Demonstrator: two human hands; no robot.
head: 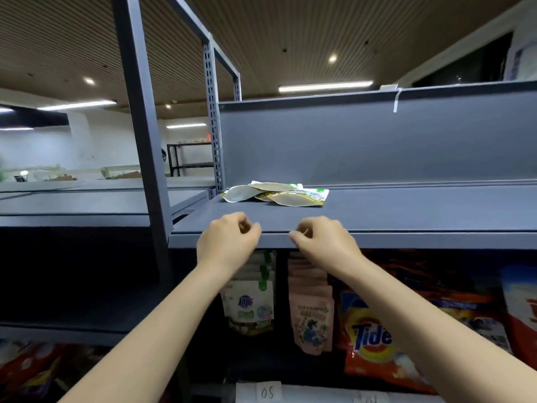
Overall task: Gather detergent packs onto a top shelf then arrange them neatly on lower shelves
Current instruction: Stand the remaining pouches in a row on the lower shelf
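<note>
Orange Tide bags (374, 338) on a lower shelf, white "05" label (268, 392) below, ceiling strip light (325, 86) overhead

Matt grey painted metal on the top shelf (406, 210), smooth and even. Glossy plastic film on the flat detergent packs (276, 194), lightly crinkled. Shiny printed plastic on the hanging pouches (251, 308) and orange Tide bag (374, 338). Perhaps paper for the white "05" label (267, 392).
</note>
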